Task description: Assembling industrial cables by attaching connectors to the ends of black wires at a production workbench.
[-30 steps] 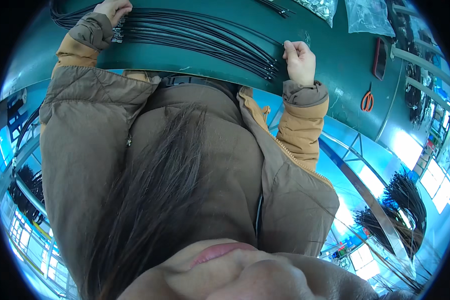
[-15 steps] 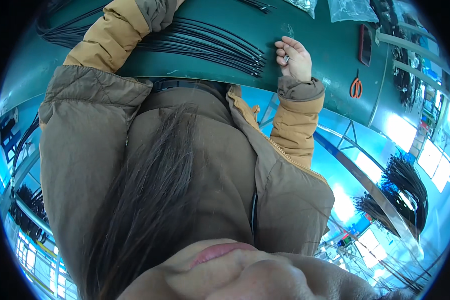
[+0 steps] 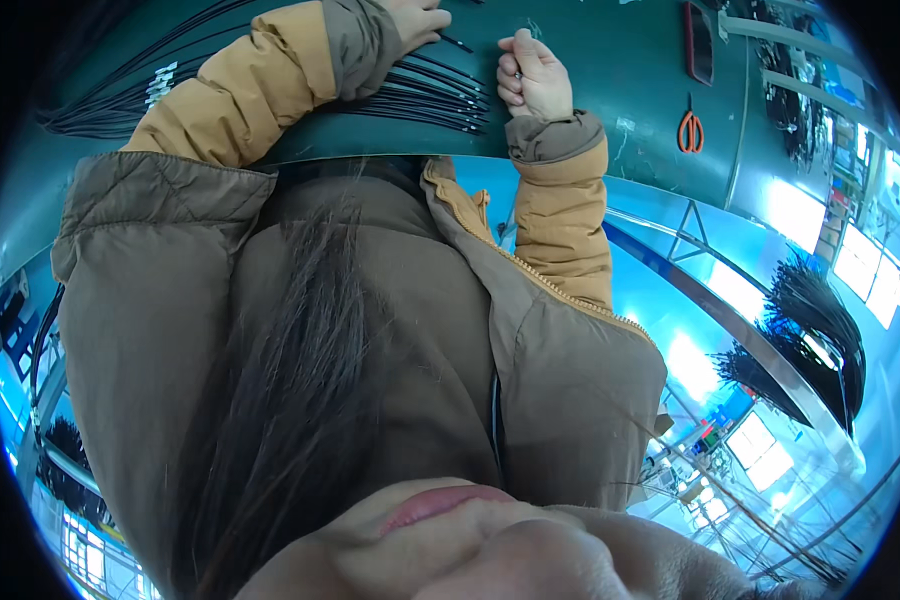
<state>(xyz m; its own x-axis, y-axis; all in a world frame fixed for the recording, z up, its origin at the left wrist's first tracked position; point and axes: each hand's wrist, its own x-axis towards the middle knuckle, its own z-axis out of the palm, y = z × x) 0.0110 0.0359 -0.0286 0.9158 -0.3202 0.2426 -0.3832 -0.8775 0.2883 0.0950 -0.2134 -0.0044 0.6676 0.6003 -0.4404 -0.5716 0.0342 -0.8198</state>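
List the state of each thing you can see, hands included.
Black cables, laid side by side on the green table.
Left hand, fingers bent over the cables; grip unclear.
Right hand, fingers curled shut, small shiny piece showing among them.
Orange-handled snips, lying down, blades seemingly closed.
Red-edged phone, lying flat, face dark.
Padded jacket, unzipped.

Looks bright and blue-tinted at the sides, blown out to white in the windows (image 3: 868,272) at right and in glare on the floor (image 3: 692,365) right of centre. Turns dimmer and browner across the coat (image 3: 140,330). Catches small pale glints near the top, on the tips of the cables (image 3: 440,97). Bends straight edges strongly toward a black, rounded rim. Softens at lower left.
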